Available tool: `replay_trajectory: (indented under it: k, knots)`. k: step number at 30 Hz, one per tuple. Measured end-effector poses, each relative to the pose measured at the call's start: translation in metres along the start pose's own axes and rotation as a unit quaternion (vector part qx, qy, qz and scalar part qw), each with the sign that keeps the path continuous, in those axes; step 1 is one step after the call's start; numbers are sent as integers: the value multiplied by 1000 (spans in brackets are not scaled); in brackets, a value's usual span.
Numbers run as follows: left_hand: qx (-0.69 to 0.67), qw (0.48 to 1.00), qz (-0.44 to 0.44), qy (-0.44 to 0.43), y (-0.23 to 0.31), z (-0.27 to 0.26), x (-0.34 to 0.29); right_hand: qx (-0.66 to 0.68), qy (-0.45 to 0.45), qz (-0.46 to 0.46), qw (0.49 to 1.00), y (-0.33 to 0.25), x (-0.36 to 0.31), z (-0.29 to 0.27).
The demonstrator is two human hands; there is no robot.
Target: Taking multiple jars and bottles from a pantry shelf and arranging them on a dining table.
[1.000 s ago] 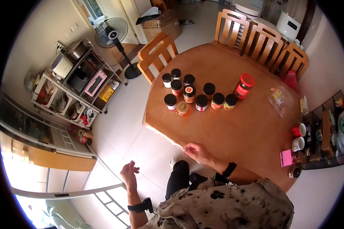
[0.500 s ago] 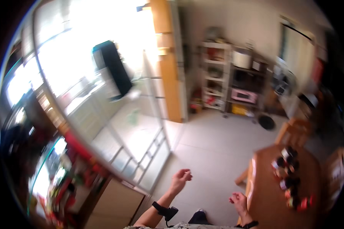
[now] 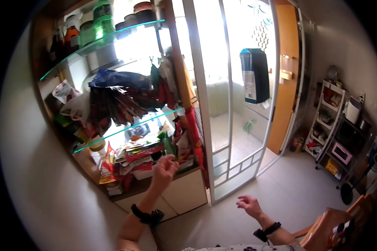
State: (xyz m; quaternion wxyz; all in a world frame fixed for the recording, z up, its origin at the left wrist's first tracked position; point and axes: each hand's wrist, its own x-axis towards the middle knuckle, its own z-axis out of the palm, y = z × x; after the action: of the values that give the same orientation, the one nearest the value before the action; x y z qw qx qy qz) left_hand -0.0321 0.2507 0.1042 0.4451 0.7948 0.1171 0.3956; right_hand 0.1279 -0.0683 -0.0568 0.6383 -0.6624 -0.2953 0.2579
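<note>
My left hand (image 3: 166,168) is raised in front of the lowest shelf of a wooden cabinet, its fingers loosely bent and apart, with nothing seen in them. Behind it sits a heap of colourful food packets (image 3: 144,151), and I cannot tell if the fingertips touch a green packet (image 3: 167,144). My right hand (image 3: 250,205) hovers over the pale floor, fingers relaxed and apart, holding nothing visible. Each wrist wears a black strap with a small box.
Glass shelves (image 3: 113,37) carry jars, a green bottle (image 3: 102,19) and dark packages (image 3: 117,96). A framed glass door (image 3: 238,167) stands right of the cabinet. At far right are a white rack (image 3: 324,111) and a pink-fronted appliance (image 3: 342,153); a wooden table (image 3: 320,232) is nearby at lower right.
My view has swung left toward the cabinet, so the table with its jars has slid to the lower right edge. My left hand now rises in front of the packets.
</note>
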Motion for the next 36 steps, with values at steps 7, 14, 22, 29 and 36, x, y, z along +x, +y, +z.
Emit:
replay_trajectory:
  k: [7,14,22,29,36]
  knots:
    - [125,977,98,142,98,-111,75,-82,-67,-158,982,-124,100,2]
    - [337,870,269,239,155,-197,161,-359,-57,-325,873,-285,174,28]
    - [469,724,405,304,203,-300,278,-334,-137,-269,893,-473,220,98]
    - [669,555,409,277,190,-353,348,-361,9,-455,814,-593,286,149]
    - [736,549,300,257,179,-345,342,-292,28,-514,806,-669,368,225]
